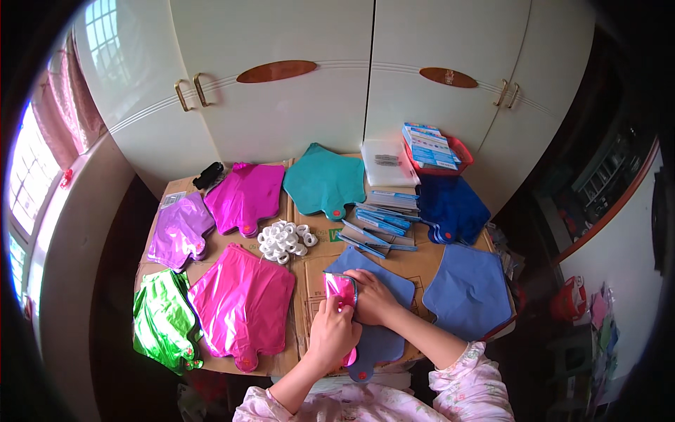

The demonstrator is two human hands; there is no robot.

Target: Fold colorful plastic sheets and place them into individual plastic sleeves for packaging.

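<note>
Pink shiny foil balloon piece [340, 288], small and folded, sits pinched between both hands over the grey-blue flat foil balloon [380, 337], which serves as landmark. Left hand [332, 336] clasps the pink piece's lower end from the landmark's left edge; right hand [373, 297] presses its upper right side, fingers curled on it. Its long axis runs near to far, toward the white ring cluster [285, 240] beyond the landmark on the cardboard-covered table [309, 271].

Small shiny pink foil piece [340, 288], folded/crumpled, pinched between both hands and resting on the flat blue foil balloon [376, 309]. Blue balloon lies deflated at the surface's near edge, centre-right, neck tab with red valve dot pointing to that edge, slightly overhanging.
</note>
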